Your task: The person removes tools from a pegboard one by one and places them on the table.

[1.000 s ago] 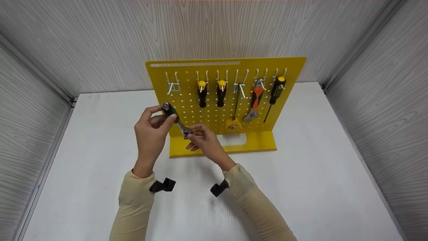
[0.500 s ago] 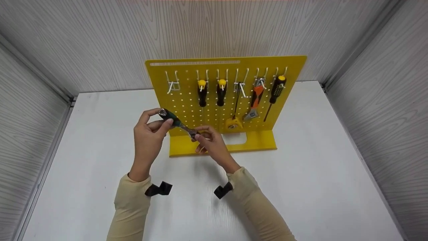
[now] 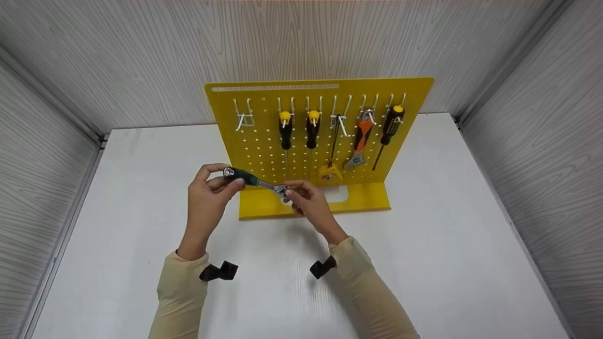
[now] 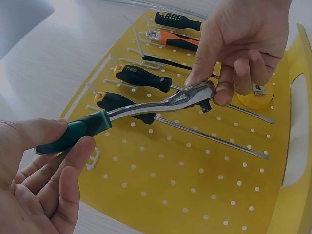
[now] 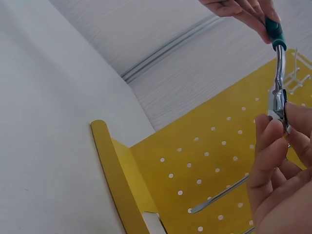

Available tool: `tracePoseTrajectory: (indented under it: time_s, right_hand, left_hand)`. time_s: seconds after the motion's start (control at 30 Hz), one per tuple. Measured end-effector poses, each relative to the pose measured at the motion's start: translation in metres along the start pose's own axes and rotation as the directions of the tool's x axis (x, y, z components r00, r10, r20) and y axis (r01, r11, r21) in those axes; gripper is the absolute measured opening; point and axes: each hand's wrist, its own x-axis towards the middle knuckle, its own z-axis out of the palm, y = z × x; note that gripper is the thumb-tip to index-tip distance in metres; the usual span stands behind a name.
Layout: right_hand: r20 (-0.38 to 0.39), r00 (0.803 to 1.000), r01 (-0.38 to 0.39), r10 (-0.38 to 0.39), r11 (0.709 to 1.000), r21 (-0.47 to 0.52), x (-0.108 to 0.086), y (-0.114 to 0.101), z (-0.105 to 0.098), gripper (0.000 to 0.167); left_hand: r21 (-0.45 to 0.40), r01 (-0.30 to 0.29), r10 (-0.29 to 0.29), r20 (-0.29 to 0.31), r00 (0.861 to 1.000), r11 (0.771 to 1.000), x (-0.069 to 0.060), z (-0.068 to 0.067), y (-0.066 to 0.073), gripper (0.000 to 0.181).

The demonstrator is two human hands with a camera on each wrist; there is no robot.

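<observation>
Both hands hold a ratchet wrench [image 4: 156, 105] with a green and black handle and a shiny steel head, in front of the pegboard. My left hand [image 3: 206, 197] pinches the handle between thumb and fingers. At the other end, my right hand [image 3: 312, 207] pinches the ratchet head; in the left wrist view a small square drive [image 4: 205, 105] sticks out below it. The wrench lies nearly level, its head a little lower in the head view. Behind it stands the yellow pegboard [image 3: 256, 155], with a bare white hook [image 3: 245, 121] at its upper left.
On the pegboard hang two yellow-capped screwdrivers [image 3: 285, 134], a yellow tape measure [image 3: 330, 173] on a black cord, an orange adjustable wrench [image 3: 362, 136] and another screwdriver [image 3: 391, 125] at the right. The board's base rests on a white table [image 3: 447, 235] between grained panels.
The ratchet wrench has turned from steeply slanted to nearly level. Its handle end has come down, while my right hand has moved right with the head. Both hands keep their hold.
</observation>
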Motion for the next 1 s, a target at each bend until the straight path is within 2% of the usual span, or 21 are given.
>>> tracePoseTrajectory:
  time_s: [0.2,0.37,0.47,0.57,0.67,1.0]
  right_hand:
    - [0.006,1.0,-0.003,0.003,0.999,-0.048,-0.003,0.004,-0.006,0.025]
    - [0.022,0.999,-0.03,0.033,0.991,-0.13,-0.003,0.004,-0.011,0.024]
    - [0.059,0.997,-0.038,0.052,0.973,-0.229,-0.001,0.004,-0.015,0.026]
    - [0.107,0.993,-0.019,0.059,0.939,-0.343,-0.001,0.006,-0.018,0.029]
    - [0.139,0.989,0.005,0.057,0.913,-0.409,0.0,0.009,-0.021,0.032]
    - [0.153,0.985,0.008,0.078,0.87,-0.493,-0.004,0.022,-0.025,0.032]
  left_hand:
    - [0.005,0.07,-0.07,0.023,0.997,0.998,-0.007,-0.003,-0.015,0.035]
    - [0.084,0.089,-0.089,0.002,0.996,0.993,-0.013,-0.006,-0.026,0.034]
    - [0.128,0.118,-0.118,-0.004,0.993,0.985,-0.015,-0.007,-0.036,0.035]
    - [0.137,0.173,-0.176,0.005,0.984,0.975,-0.017,-0.008,-0.05,0.038]
    - [0.136,0.227,-0.231,0.011,0.973,0.964,-0.019,-0.008,-0.063,0.04]
    - [0.018,0.348,-0.348,-0.021,0.937,0.937,-0.03,-0.005,-0.088,0.031]
